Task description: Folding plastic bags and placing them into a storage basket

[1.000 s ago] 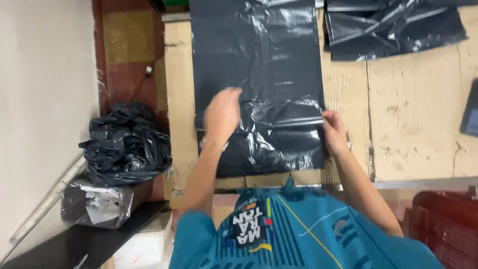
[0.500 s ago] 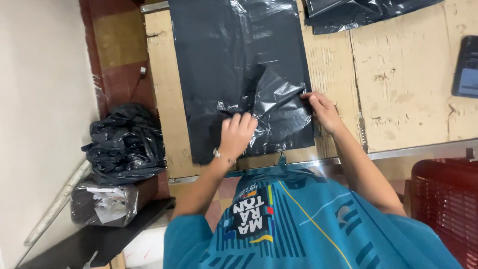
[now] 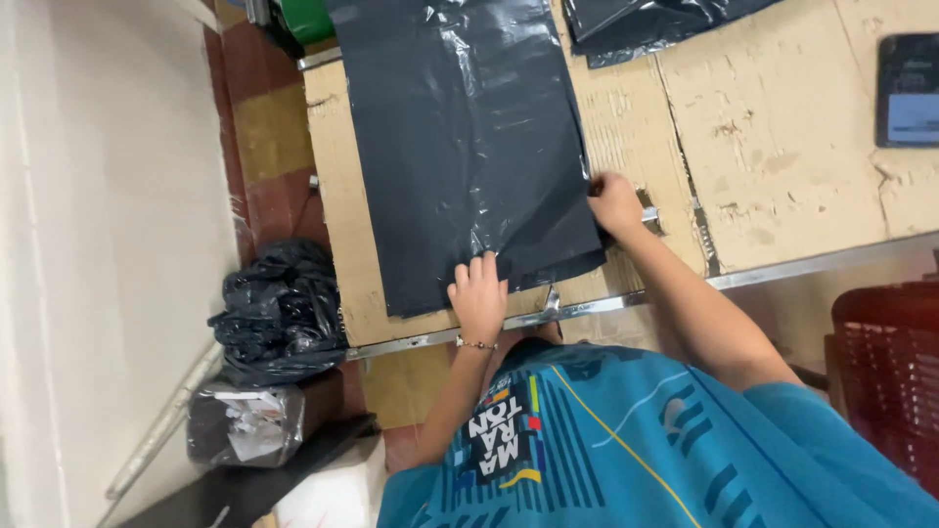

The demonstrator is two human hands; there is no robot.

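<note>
Black plastic, a large flat bag (image 3: 469, 147), lies spread lengthwise on the worn cardboard-covered table (image 3: 782, 127), its near end close to the metal edge strip (image 3: 606, 305). The person's left hand (image 3: 479, 291) rests palm down on the bag's near edge, fingers spread and flat, gripping nothing. The right hand (image 3: 614, 203) sits at the bag's right edge, fingers curled against the plastic; whether it pinches the edge or only presses on it I cannot tell.

More crumpled black plastic (image 3: 646, 24) lies at the far side of the table, apart from the flat bag. A dark device with a pale screen (image 3: 908, 90) sits at the table's right. On the floor to the left a bundle of black bags (image 3: 279, 313) is heaped, and a red crate (image 3: 885, 372) stands at the right, below the table edge.
</note>
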